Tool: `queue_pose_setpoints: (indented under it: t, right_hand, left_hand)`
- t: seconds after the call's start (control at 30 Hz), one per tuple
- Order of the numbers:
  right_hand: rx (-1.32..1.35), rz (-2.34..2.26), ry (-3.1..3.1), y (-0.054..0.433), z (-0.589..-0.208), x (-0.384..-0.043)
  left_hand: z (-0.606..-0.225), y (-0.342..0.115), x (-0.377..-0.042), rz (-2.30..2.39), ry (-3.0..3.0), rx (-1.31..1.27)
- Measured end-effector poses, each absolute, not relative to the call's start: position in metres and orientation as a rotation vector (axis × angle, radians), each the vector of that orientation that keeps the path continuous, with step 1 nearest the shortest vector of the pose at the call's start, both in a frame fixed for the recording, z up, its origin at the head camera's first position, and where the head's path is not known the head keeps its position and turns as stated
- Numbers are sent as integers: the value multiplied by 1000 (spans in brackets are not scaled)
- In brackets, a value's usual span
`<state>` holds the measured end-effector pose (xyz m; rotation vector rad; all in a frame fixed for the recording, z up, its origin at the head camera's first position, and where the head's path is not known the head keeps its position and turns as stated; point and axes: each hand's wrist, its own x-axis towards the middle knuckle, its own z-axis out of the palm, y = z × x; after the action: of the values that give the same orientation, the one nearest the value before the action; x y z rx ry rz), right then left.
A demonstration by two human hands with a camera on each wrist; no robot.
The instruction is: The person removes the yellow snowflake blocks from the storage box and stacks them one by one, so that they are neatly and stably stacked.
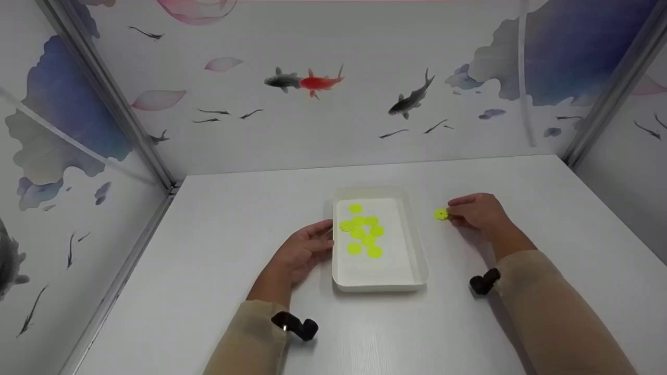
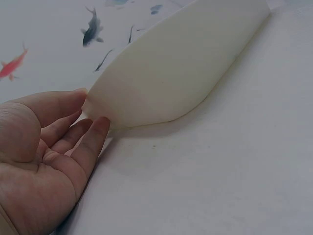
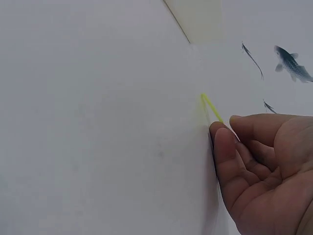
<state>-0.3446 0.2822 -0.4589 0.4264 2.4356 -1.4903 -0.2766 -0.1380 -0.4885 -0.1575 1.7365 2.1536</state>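
Note:
A shallow white tray stands on the table, with several flat yellow notched discs lying loose in it, mostly toward its left side. My left hand is at the tray's left wall, fingertips touching it. In the left wrist view that hand shows its fingers gently bent, with the fingertips against the outside of the tray. To the right of the tray, my right hand pinches one yellow notched disc between thumb and fingers. This disc appears edge-on in the right wrist view, close over the table.
The white table is bounded by a back wall printed with fish and petals, and by side panels with metal corner posts. Black wrist cameras sit on both sleeves.

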Motion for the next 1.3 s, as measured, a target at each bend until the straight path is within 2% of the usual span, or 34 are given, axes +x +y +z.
queue_pose_setpoints:
  t: [0.4,0.9,1.3]
  right_hand:
    - [291,-1530,2496,263,-445,-339]
    - [163,-1677,2425,193,-413,-337]
    - [99,-1684,2329,152,-409,-347]
  left_hand:
    - [-486,-138,-275,2134,1752,-179]
    - [-488,-139,-277,2169,1703,-174]
    - [-487,-139,-276,2172,1709,-154]
